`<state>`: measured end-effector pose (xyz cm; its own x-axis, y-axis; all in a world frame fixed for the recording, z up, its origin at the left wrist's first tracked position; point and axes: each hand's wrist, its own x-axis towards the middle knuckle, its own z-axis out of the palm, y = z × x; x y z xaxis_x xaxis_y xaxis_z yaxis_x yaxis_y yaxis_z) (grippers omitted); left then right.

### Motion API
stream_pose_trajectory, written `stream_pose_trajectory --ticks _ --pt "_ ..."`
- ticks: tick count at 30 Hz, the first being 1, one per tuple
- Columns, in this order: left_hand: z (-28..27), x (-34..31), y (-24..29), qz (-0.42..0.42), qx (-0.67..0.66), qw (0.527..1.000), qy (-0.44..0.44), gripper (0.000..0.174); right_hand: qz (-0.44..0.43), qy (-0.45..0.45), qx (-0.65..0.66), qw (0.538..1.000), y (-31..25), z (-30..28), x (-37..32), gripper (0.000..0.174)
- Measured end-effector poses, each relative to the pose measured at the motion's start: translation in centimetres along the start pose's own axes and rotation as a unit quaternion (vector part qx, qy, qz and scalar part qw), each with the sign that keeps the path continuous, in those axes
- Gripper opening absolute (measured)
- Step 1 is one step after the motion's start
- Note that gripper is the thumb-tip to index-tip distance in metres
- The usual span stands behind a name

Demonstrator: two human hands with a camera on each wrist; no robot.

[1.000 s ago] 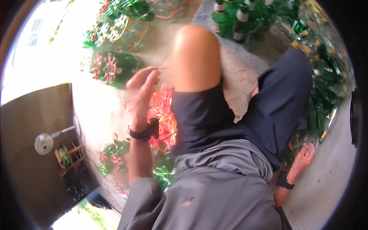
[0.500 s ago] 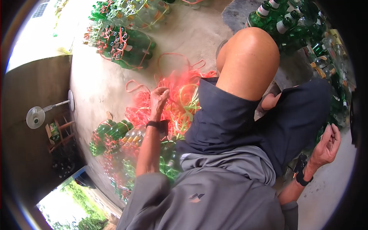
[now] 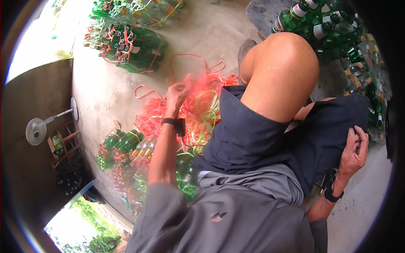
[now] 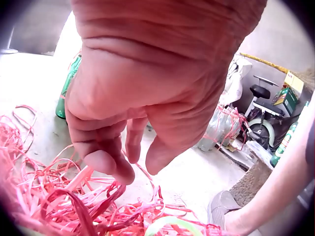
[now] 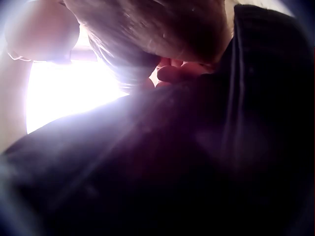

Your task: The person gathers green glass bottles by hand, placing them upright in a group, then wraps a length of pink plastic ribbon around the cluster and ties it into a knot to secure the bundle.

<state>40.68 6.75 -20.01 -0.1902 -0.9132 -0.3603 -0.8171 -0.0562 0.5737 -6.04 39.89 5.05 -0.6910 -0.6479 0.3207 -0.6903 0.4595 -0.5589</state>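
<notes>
In the head view my left hand (image 3: 175, 98) hangs over a heap of red plastic strapping strips (image 3: 158, 110). Its fingers bend loosely downward, and the left wrist view shows the thumb apart from them. Beneath the fingertips, loose red strands (image 4: 74, 204) lie tangled, with one strip passing right by the fingers. A yellow-green strip (image 4: 172, 223) curves at the bottom of that view. My right hand (image 3: 353, 154) is beside the dark shorts over the right thigh (image 3: 320, 130), fingers loosely bent. Dark cloth fills most of the right wrist view.
Tied bundles of green bottles (image 3: 141, 46) stand at upper left, with more bundled bottles (image 3: 126, 143) at lower left. Many loose green bottles (image 3: 322, 31) crowd the right side. A standing fan (image 3: 36, 131) is at far left. The left wrist view shows a scooter (image 4: 263, 115).
My left hand has come down over the red heap and since shifted slightly. The right hand has risen from low at the right to beside the thigh. The head view has turned.
</notes>
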Motion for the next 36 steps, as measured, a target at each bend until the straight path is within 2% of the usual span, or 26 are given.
stream_pose_trajectory --ticks 2,3,5,7,10,13,15,17,21,23,27,30,32,33,35,36 --pt "0.6 0.3 0.0 -0.022 0.056 0.998 0.014 0.051 0.001 0.003 -0.004 1.000 -0.2 0.1 0.1 0.012" --pt "0.7 0.2 0.4 -0.022 0.056 0.998 0.012 0.051 0.000 0.007 -0.007 1.000 -0.2 0.1 0.1 0.011" --pt "0.5 -0.4 2.1 -0.037 0.144 0.989 0.019 0.053 -0.005 0.017 -0.008 1.000 -0.4 0.5 0.3 0.011" --pt "0.8 -0.4 3.1 -0.044 0.155 0.986 0.032 0.051 -0.010 0.026 -0.010 1.000 -0.4 0.6 0.4 0.011" --pt "1.4 0.2 3.9 0.000 0.174 0.983 0.054 0.047 -0.010 0.024 -0.009 1.000 -0.4 0.5 0.3 0.011" --pt "3.2 1.0 4.9 0.091 0.170 0.981 -0.010 0.031 0.000 0.018 -0.023 1.000 -0.5 0.4 0.4 0.011" --pt "4.3 1.6 4.0 0.106 0.160 0.981 -0.009 0.029 0.000 0.033 -0.007 0.999 -0.7 0.8 0.4 0.011" --pt "5.2 1.8 4.2 0.026 0.192 0.981 -0.014 0.027 -0.007 0.038 -0.008 0.999 -1.0 1.0 0.5 0.011" --pt "5.9 2.1 2.3 0.032 0.187 0.982 0.010 0.024 -0.010 0.035 -0.013 0.999 -1.0 1.0 0.4 0.011" --pt "5.9 2.2 1.6 0.031 0.166 0.985 -0.014 0.022 -0.010 0.034 -0.013 0.999 -1.0 1.0 0.5 0.011" --pt "5.6 2.0 1.9 0.046 0.182 0.982 0.005 0.022 -0.016 0.033 -0.016 0.999 -1.1 1.2 0.7 0.010" --pt "3.9 1.2 3.5 0.075 0.129 0.989 0.011 0.022 -0.017 0.031 -0.012 0.999 -0.9 1.2 0.7 0.010" --pt "2.0 -0.2 6.1 0.028 0.032 0.998 -0.055 0.019 -0.017 0.031 -0.009 0.999 -1.0 1.3 0.7 0.010" --pt "2.1 -0.1 5.2 0.030 0.032 0.998 -0.054 0.019 -0.016 0.030 -0.008 0.999 -1.1 1.3 0.7 0.009" --pt "2.5 0.4 2.5 0.034 -0.102 0.994 -0.034 0.027 -0.012 0.031 -0.007 0.999 -1.0 1.2 0.7 0.009" --pt "2.1 0.2 2.7 0.035 -0.102 0.994 -0.034 0.027 -0.007 0.030 -0.006 1.000 -1.0 1.2 0.6 0.009"
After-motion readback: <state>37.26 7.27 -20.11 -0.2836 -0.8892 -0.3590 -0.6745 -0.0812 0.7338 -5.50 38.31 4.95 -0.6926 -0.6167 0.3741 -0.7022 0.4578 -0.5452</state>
